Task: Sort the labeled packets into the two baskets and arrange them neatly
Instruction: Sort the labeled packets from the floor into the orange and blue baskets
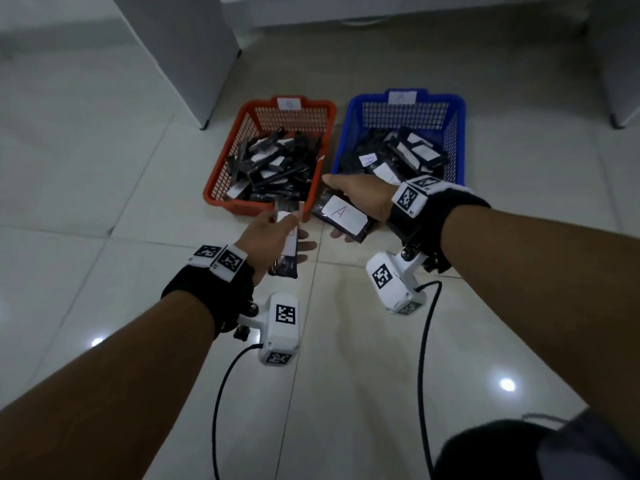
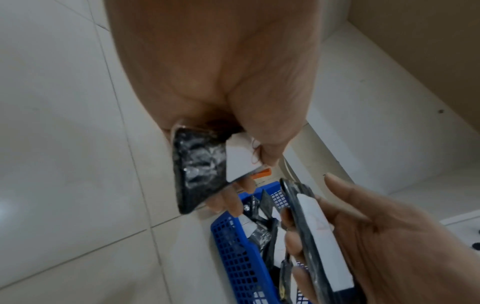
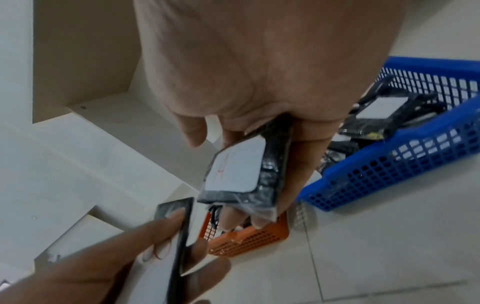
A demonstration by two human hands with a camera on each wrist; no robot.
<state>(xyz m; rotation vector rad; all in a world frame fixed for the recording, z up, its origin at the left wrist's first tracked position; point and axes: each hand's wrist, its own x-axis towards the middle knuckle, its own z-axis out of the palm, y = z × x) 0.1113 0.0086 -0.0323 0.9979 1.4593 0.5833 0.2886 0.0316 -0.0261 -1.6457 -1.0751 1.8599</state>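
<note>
Each hand holds one packet above the floor, just short of the two baskets.

The left hand [image 1: 266, 237] grips a dark packet [image 1: 285, 244] edge-up between thumb and fingers, its long axis running away from the person toward the orange basket [image 1: 221, 188]; its label letter cannot be read. The right hand [image 1: 360, 199] curls around the A packet [image 1: 341, 214], which lies flat with its label up and its long axis slanting across the person's front, one end toward the blue basket [image 1: 457, 133]. That basket's tag seems to read A, so this packet likely belongs there. Both baskets already hold many packets, heaped loosely at mixed angles. No loose packets show on the floor, so sorting looks nearly done; the neat arranging appears still to come.
</note>
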